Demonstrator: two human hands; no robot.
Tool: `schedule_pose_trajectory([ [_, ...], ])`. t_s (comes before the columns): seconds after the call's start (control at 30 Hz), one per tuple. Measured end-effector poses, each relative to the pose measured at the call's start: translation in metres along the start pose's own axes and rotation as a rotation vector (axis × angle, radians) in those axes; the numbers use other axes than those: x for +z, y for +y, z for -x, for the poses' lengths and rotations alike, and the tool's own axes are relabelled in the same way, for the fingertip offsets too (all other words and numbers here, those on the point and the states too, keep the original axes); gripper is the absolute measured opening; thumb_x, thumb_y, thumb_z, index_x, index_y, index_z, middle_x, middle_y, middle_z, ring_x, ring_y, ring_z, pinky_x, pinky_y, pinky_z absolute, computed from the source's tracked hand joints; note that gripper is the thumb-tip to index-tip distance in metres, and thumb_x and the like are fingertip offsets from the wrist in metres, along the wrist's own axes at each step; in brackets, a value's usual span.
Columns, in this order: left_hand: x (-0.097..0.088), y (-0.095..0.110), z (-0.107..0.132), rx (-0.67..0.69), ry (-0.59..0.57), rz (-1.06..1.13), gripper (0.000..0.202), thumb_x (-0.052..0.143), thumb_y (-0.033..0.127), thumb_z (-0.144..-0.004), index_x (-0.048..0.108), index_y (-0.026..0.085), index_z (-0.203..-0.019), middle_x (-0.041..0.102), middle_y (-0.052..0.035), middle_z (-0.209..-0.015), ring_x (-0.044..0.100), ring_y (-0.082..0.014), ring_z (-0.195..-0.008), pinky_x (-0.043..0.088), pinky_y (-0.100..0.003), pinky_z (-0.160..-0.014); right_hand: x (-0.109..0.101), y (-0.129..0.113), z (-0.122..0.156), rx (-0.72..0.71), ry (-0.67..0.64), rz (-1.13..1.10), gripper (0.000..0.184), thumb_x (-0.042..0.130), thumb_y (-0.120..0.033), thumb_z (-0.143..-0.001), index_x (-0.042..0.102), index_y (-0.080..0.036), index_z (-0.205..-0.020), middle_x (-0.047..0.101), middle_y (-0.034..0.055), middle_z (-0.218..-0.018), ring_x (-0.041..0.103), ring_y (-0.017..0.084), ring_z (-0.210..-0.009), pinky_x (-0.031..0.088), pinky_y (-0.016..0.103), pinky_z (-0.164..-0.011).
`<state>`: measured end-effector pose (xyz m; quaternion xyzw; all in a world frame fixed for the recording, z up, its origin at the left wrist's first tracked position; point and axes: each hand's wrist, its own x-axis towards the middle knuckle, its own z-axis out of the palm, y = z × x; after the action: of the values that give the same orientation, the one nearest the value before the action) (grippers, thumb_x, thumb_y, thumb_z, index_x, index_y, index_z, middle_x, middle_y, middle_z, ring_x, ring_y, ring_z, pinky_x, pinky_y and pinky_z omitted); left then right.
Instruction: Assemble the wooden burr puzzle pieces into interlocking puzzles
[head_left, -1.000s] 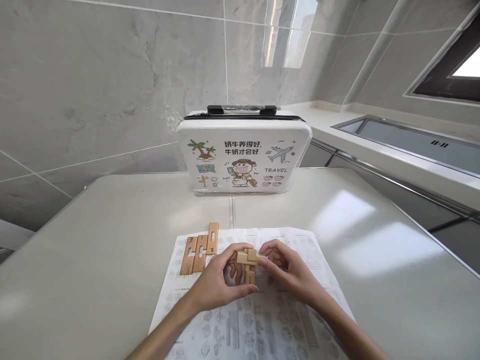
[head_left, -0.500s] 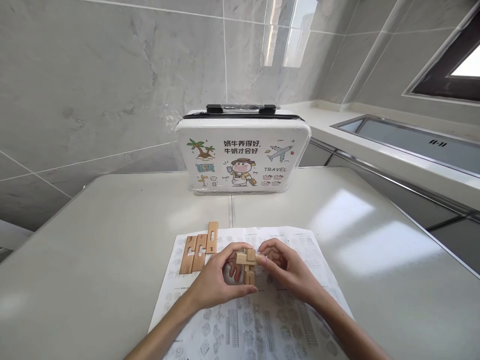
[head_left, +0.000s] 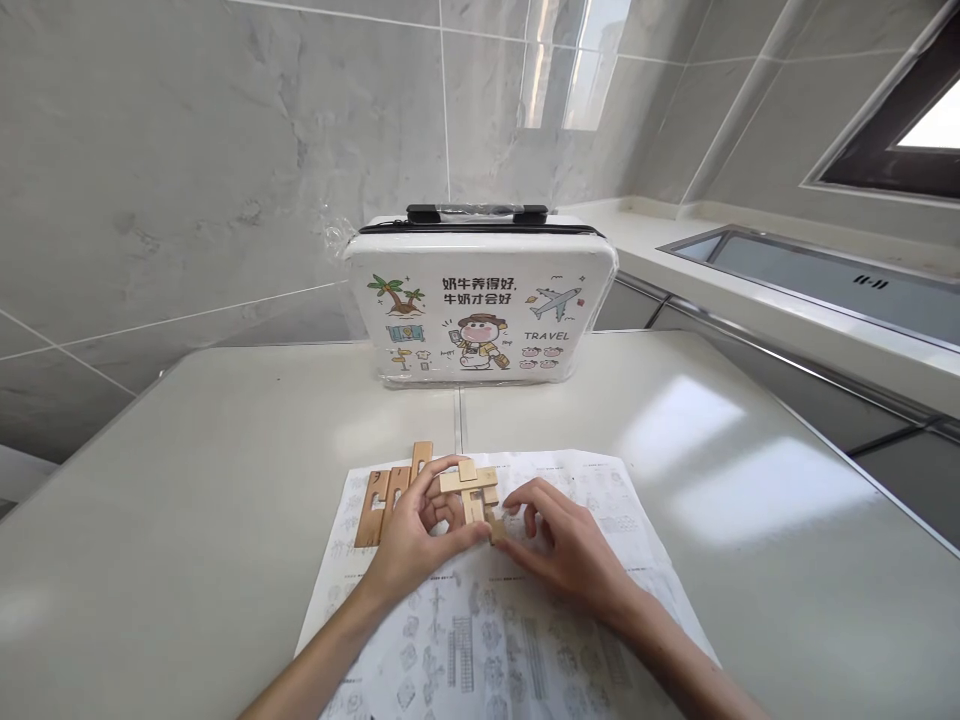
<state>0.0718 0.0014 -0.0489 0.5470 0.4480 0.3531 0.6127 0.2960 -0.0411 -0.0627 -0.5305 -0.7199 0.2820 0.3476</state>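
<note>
My left hand point(head_left: 411, 540) is closed around a partly interlocked wooden burr puzzle point(head_left: 469, 483), its thumb along the lower edge and its fingers behind. Pale notched sticks cross one another in it, and the assembly is tilted. On its right side my right hand point(head_left: 577, 548) has thumb and index finger curled at the lower end, the thumb touching a darker block there. Three flat notched wooden pieces point(head_left: 371, 508) with numbers on them lie side by side, partly covered by my left hand.
A printed instruction sheet point(head_left: 622, 570) with small drawings lies under both hands on the white table point(head_left: 225, 480). Behind stands a white cartoon case point(head_left: 480, 260) in plastic wrap, against a grey tiled wall. A counter with a sink point(head_left: 810, 280) runs along the right.
The puzzle has moved slightly left and up and been turned, showing a broader face. My right thumb has shifted from its upper right arm down to its lower end.
</note>
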Motion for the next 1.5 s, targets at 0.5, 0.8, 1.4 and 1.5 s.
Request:
schedule_pose_trajectory([
  [0.5, 0.008, 0.006, 0.004, 0.046, 0.019, -0.152, 0.082, 0.092, 0.045, -0.074, 0.052, 0.025, -0.143, 0.059, 0.0033, -0.082, 0.057, -0.0143, -0.07, 0.051, -0.028, -0.072, 0.015, 0.007, 0.002, -0.179, 0.114, 0.277, 0.015, 0.059, -0.021, -0.101, 0.065, -0.023, -0.115, 0.07, 0.0089, -0.103, 0.067, 0.025, -0.091, 0.052, 0.037, -0.077],
  [0.8, 0.014, 0.006, 0.008, 0.113, 0.101, -0.343, 0.074, 0.085, 0.052, -0.08, 0.054, 0.024, -0.142, 0.049, 0.0066, -0.068, 0.05, -0.016, -0.063, 0.046, -0.028, -0.065, 0.007, 0.004, 0.001, -0.211, 0.149, 0.221, 0.018, 0.049, -0.029, -0.11, 0.063, -0.023, -0.12, 0.07, 0.0084, -0.097, 0.067, 0.023, -0.084, 0.052, 0.034, -0.072],
  [1.4, 0.011, 0.002, 0.008, 0.206, -0.019, -0.509, 0.064, 0.084, 0.053, -0.083, 0.059, 0.032, -0.138, 0.059, -0.0012, -0.101, 0.049, -0.0154, -0.071, 0.048, -0.029, -0.069, 0.004, 0.005, 0.005, -0.252, 0.123, 0.236, 0.022, 0.048, -0.025, -0.11, 0.066, -0.025, -0.123, 0.07, 0.0047, -0.084, 0.063, 0.018, -0.066, 0.044, 0.029, -0.06],
  [1.5, 0.012, 0.003, 0.008, 0.203, -0.042, -0.507, 0.062, 0.084, 0.051, -0.083, 0.06, 0.035, -0.137, 0.056, -0.0029, -0.114, 0.049, -0.0143, -0.072, 0.049, -0.028, -0.067, 0.004, 0.005, 0.006, -0.251, 0.114, 0.214, 0.023, 0.047, -0.023, -0.11, 0.064, -0.024, -0.126, 0.068, 0.0036, -0.082, 0.061, 0.017, -0.063, 0.042, 0.028, -0.058],
])
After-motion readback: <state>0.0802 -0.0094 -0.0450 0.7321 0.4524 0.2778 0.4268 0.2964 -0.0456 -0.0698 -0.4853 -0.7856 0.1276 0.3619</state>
